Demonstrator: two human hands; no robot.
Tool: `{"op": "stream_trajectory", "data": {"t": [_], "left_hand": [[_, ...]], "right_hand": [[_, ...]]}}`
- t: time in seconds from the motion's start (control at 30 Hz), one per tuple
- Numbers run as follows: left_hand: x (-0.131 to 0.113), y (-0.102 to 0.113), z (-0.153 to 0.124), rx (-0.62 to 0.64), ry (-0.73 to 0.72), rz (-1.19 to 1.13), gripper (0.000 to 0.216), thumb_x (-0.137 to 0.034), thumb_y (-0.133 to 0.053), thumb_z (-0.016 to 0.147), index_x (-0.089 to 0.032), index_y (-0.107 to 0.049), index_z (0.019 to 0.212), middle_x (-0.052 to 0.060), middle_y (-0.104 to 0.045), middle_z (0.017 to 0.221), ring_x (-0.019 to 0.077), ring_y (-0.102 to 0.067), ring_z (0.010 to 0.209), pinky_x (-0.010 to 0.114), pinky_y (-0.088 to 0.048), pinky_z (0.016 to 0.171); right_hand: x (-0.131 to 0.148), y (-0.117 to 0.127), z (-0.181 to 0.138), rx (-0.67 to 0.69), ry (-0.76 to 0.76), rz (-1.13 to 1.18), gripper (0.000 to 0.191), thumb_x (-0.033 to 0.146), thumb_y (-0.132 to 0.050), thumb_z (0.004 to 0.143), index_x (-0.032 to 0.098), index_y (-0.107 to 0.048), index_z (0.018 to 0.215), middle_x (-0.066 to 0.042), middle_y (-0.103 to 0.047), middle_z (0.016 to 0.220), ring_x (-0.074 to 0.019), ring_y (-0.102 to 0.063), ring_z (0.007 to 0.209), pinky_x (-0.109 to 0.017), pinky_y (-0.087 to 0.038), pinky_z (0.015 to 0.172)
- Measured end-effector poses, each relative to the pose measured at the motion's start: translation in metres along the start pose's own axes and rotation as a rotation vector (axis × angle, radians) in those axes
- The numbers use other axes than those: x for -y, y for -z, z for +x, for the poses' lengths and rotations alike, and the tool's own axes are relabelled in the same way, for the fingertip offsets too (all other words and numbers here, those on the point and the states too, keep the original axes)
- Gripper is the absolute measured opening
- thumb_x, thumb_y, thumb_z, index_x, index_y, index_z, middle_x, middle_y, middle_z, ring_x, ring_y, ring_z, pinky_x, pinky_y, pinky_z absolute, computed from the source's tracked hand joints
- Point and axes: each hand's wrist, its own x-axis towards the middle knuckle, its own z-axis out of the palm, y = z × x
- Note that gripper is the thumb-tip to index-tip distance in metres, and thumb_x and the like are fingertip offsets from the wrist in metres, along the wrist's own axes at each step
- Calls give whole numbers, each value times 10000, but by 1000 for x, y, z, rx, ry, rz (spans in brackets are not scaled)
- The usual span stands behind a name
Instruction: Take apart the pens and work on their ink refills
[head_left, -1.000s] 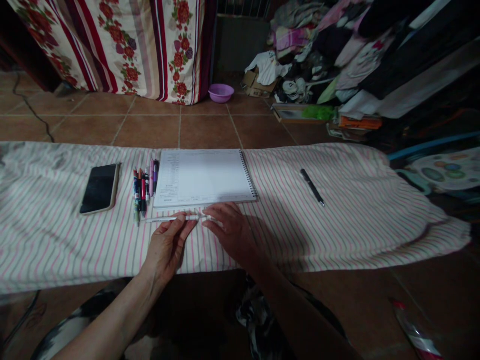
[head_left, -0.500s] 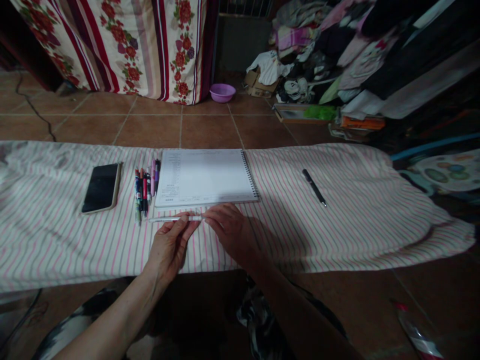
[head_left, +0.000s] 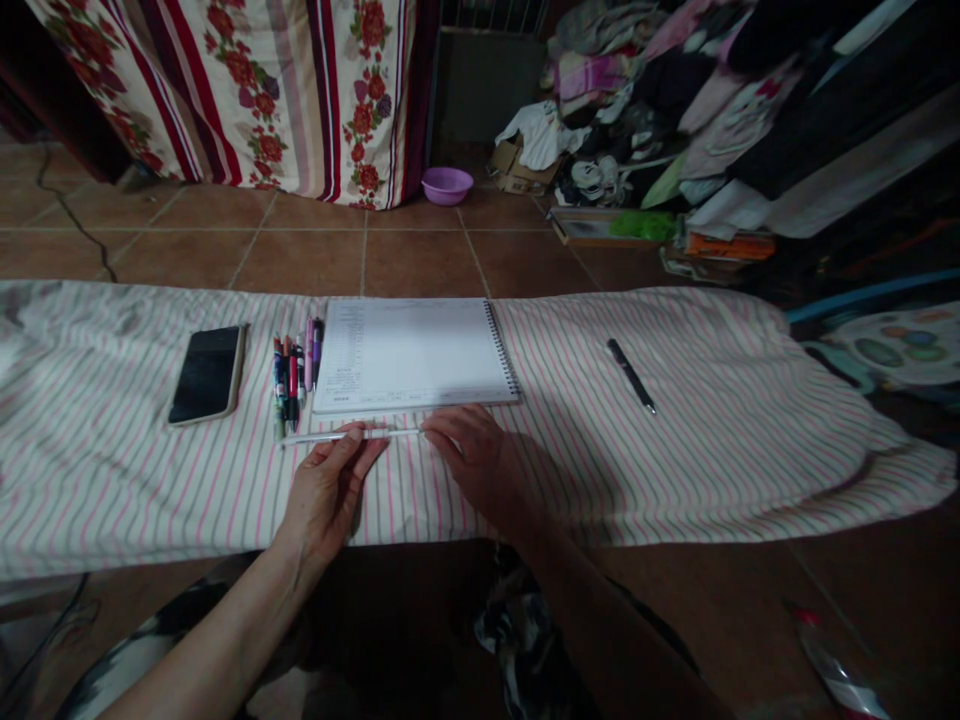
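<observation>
My left hand (head_left: 334, 485) pinches a slim whitish pen barrel (head_left: 311, 438) between thumb and fingers, just in front of the notebook. Out of the barrel's right end comes a thin white pen refill (head_left: 406, 432). My right hand (head_left: 472, 450) is closed on the refill's far end, its fingertips hiding that tip. Behind both hands lies an open spiral notebook (head_left: 427, 350) with a blank white page. A row of several pens (head_left: 291, 380) lies along its left side, close to the barrel's left tip.
A phone (head_left: 206, 375) lies on the left of the striped cloth (head_left: 570, 450). Over on the right is a dark pen (head_left: 631, 377). Beyond, on the tiled floor, stand a purple basin (head_left: 447, 186) and a cardboard box (head_left: 517, 168). A bottle (head_left: 836, 665) is at lower right.
My hands have moved apart, the left one leftward with the barrel and the right one rightward. More of the thin white refill now shows between them.
</observation>
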Motion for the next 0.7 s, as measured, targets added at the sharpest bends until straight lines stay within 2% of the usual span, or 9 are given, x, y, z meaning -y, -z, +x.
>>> {"op": "stream_trajectory", "data": {"t": [0.17,0.43,0.7], "left_hand": [[-10,5,0,-38,-14,12,240,39,-516,761,-67,-627,577,44,-664,697,120,-640,726,345,-551,793],[-31,17,2,-90,-70,27,240,17,-502,778,-80,-613,588,49,-671,719,129,-653,744,310,-551,793],[-44,24,0,-63,-91,45,214,6,-494,785,-88,-641,662,56,-677,743,132,-659,747,266,-545,789]], "right_hand": [[-5,2,-3,1,4,-21,66,178,-554,814,171,-620,810,-48,-669,811,-165,-574,800,-321,-463,758],[-14,3,-5,82,-14,-69,90,218,-542,824,192,-623,856,-38,-664,851,-176,-566,828,-341,-453,779],[1,-2,-1,107,-37,-90,96,180,-537,822,184,-633,830,-48,-658,848,-184,-558,832,-341,-468,767]]}}
